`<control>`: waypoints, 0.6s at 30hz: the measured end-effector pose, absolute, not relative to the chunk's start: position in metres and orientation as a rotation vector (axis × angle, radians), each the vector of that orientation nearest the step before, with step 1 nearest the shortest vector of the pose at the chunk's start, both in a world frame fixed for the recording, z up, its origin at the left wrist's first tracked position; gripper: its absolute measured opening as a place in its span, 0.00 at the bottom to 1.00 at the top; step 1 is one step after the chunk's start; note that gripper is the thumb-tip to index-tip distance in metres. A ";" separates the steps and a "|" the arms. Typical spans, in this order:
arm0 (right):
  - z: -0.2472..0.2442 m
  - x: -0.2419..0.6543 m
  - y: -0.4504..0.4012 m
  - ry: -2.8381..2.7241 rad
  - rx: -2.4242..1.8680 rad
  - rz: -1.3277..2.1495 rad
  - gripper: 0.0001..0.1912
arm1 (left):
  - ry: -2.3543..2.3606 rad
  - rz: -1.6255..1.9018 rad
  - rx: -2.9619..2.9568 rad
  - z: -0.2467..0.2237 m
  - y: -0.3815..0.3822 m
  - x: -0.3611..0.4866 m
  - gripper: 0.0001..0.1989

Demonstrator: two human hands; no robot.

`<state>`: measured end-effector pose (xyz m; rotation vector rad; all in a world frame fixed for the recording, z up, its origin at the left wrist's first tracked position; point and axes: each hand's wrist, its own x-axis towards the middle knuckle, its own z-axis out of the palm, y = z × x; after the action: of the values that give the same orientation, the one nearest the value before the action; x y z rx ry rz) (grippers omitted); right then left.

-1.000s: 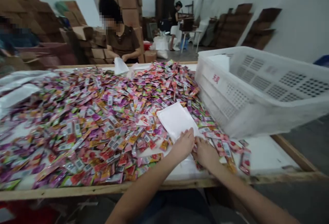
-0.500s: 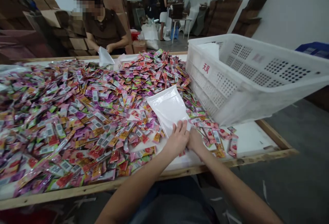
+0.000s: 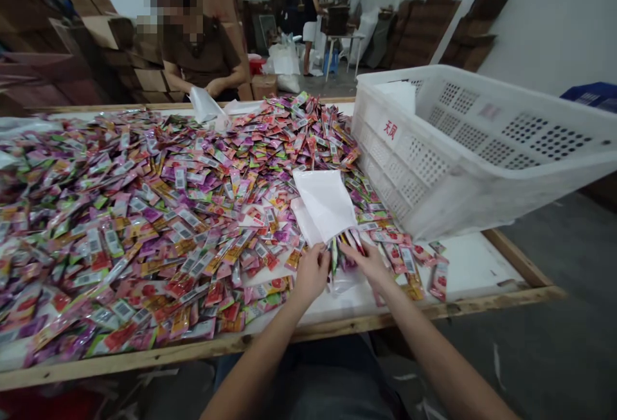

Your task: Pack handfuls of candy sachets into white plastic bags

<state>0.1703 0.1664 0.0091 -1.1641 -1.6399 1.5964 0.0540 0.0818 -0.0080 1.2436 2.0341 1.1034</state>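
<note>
A white plastic bag (image 3: 326, 205) lies on the near part of the heap, with several colourful sachets (image 3: 343, 243) bunched at its near end. My left hand (image 3: 313, 270) is closed at the left side of this bunch, fingertips on the bag's edge. From the right, my right hand (image 3: 370, 264) grips the sachets, its thumb and fingers pointing inward. Clear plastic (image 3: 341, 280) shows below the bunch, between both hands. Whether the sachets are fully inside the bag, I cannot tell.
A large heap of sachets (image 3: 159, 214) covers the wood-rimmed table (image 3: 463, 307). At right stands a white perforated crate (image 3: 409, 169). Across the table a person (image 3: 202, 60) holds a white bag (image 3: 205, 106). Another person (image 3: 311, 18) stands farther back, near stacked cartons (image 3: 424, 22).
My hands have moved apart from being close together at the bag's near end. Bunched sachets and clear plastic now show between them. The bag's far end has shifted slightly right.
</note>
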 end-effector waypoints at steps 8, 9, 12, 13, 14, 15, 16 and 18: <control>0.032 0.163 0.131 -1.248 -1.243 1.852 0.24 | 1.161 1.557 0.380 0.008 0.064 0.047 0.10; 0.035 0.163 0.128 -1.202 -1.247 1.902 0.25 | 1.045 1.522 0.253 0.011 0.060 0.045 0.11; 0.043 0.161 0.117 -1.218 -1.180 2.050 0.33 | 0.929 1.440 0.077 0.015 0.050 0.044 0.11; 0.043 0.160 0.113 -1.268 -1.138 2.038 0.36 | 0.964 1.455 0.078 0.014 0.047 0.047 0.12; 0.041 0.159 0.110 -1.318 -1.099 1.996 0.40 | 1.018 1.491 0.103 0.012 0.044 0.049 0.12; 0.039 0.157 0.107 -1.351 -1.071 1.943 0.42 | 1.078 1.538 0.149 0.010 0.043 0.052 0.12; 0.036 0.156 0.104 -1.350 -1.061 1.897 0.43 | 1.126 1.580 0.205 0.008 0.041 0.055 0.13; 0.030 0.153 0.101 -1.240 -1.094 1.912 0.37 | 1.157 1.588 0.290 0.007 0.039 0.056 0.14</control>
<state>0.1529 0.1011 0.0297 -1.0937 -1.2405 1.9116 0.0556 0.0388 0.0072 0.2902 1.1567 1.5882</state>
